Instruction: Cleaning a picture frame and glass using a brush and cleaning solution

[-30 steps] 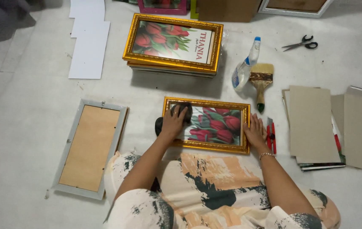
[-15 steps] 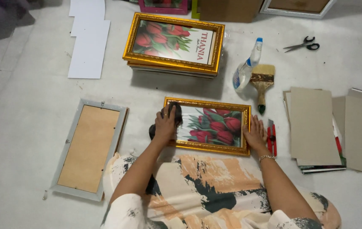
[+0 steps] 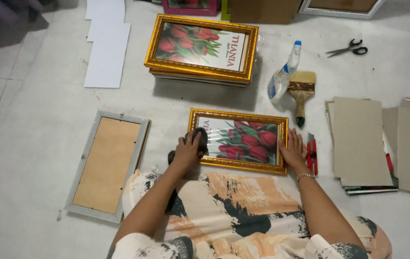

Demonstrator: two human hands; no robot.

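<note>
A small gold picture frame (image 3: 243, 118) with a red tulip print lies flat on the white floor in front of my knees. My left hand (image 3: 189, 152) is closed around a dark cloth (image 3: 201, 137) and presses it on the frame's left end. My right hand (image 3: 293, 151) lies flat with spread fingers on the frame's right edge, holding it down.
A stack of larger gold frames (image 3: 200, 48) sits behind. A face-down grey frame (image 3: 106, 163) lies at left. A spray bottle (image 3: 281, 76), paintbrush (image 3: 301, 93), scissors (image 3: 349, 48), red cutter (image 3: 312, 152) and cardboard sheets (image 3: 361, 141) are at right; white boards (image 3: 106, 45) at far left.
My left hand with the cloth slid from the frame's top left corner down along its left end. The right hand and the frame stayed put.
</note>
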